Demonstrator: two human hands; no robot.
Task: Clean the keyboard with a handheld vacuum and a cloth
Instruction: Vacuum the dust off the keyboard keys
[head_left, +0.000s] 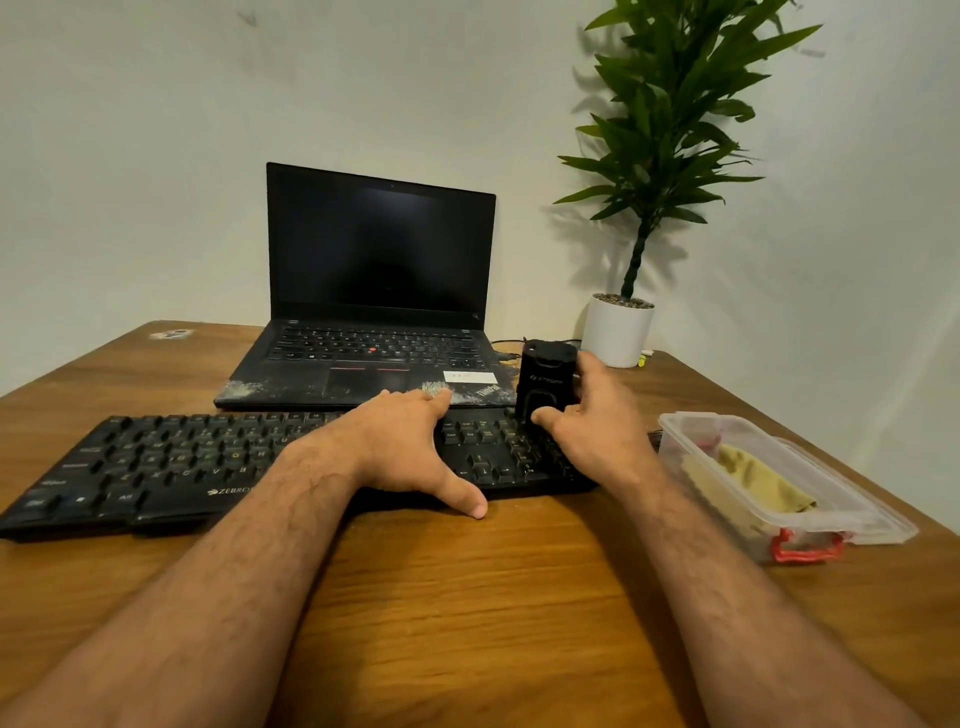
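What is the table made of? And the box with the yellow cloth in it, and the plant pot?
Table: looks like wood or a wood-look top, brown with grain lines and a soft sheen.
Box: clear plastic, since the cloth shows through its walls; red clips.
Pot: smooth, white, matte; ceramic or plastic, hard to tell.

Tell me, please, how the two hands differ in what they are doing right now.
The left hand lies flat across the keyboard, fingers straight, holding nothing; the right hand grips the upright black handheld vacuum at the keyboard's right end. Both are bare and over the keyboard.
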